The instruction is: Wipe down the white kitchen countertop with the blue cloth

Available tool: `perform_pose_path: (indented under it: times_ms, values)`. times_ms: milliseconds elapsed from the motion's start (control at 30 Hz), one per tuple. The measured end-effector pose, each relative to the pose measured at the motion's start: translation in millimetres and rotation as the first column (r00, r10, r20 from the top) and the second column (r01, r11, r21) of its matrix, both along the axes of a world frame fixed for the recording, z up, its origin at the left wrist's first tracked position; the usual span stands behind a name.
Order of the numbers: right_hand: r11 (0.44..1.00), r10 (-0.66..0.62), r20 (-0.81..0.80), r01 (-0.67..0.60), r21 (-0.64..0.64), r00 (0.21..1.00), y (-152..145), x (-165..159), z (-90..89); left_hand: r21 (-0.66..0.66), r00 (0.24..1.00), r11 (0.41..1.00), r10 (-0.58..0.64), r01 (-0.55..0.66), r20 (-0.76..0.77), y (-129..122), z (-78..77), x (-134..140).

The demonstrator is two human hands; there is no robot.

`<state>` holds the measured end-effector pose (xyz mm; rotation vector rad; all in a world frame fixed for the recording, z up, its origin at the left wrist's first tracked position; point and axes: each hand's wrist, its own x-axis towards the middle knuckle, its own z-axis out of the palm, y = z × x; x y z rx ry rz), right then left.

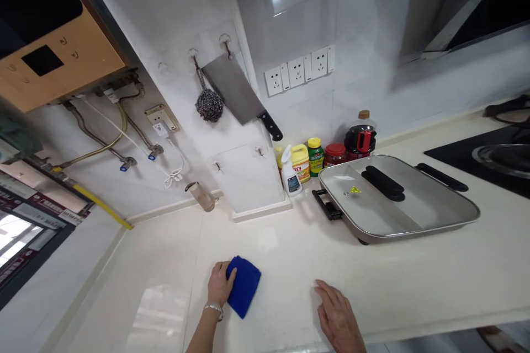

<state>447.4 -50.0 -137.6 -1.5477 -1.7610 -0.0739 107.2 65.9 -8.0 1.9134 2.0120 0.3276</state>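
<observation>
Broadly, the pale countertop (414, 281) carried a lidded electric griddle (397, 198) pushed back toward the wall, with bottles (300, 168) tucked into the corner, out of the way. Nearer, the left hand (219, 285) pinched a folded blue cloth (244, 285) between thumb and fingers, pressing it onto the counter. The right hand (340, 317) lay flat, fingers together, seemingly bracing.

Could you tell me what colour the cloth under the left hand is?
Blue cloth, clearest in the head view.
</observation>
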Motion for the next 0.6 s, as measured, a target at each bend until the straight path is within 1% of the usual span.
perform_pose_path:
  times_ms: [67,133,200,267,367,467,533,600]
  values:
    - [1.000,0.000,-0.011,0.000,-0.009,1.000,0,0,0.5,-0.044,0.999,0.998,0.051,-0.051,-0.011,1,-2.7,-2]
    - [1.000,-0.003,-0.029,0.003,-0.019,1.000,0,0,1.0,-0.115,0.997,0.990,0.081,-0.082,-0.015,3,-2.6,-5]
    - [1.000,-0.007,-0.048,0.005,-0.028,0.999,0,-1,1.6,-0.189,0.996,0.978,0.084,-0.085,-0.013,6,-0.5,-7]
    - [0.999,-0.005,-0.065,0.003,-0.035,0.998,0,-2,1.8,-0.233,0.998,0.970,0.066,-0.064,0.002,7,3.1,-7]
    - [1.000,0.001,-0.081,-0.003,-0.027,0.997,1,-3,-0.2,-0.236,0.998,0.972,0.032,-0.016,0.062,4,10.2,-2]
    - [1.000,-0.001,-0.115,0.000,-0.005,0.993,3,-2,-5.1,-0.223,0.985,0.974,0.014,0.025,0.172,-2,17.7,6]
    - [1.000,0.003,-0.188,-0.004,-0.004,0.982,6,-2,-7.9,-0.220,0.965,0.974,-0.001,0.060,0.261,-5,23.3,14]
    - [1.000,-0.004,-0.343,-0.004,-0.024,0.939,8,-5,-8.0,-0.214,0.942,0.972,-0.020,0.097,0.335,-5,30.9,26]
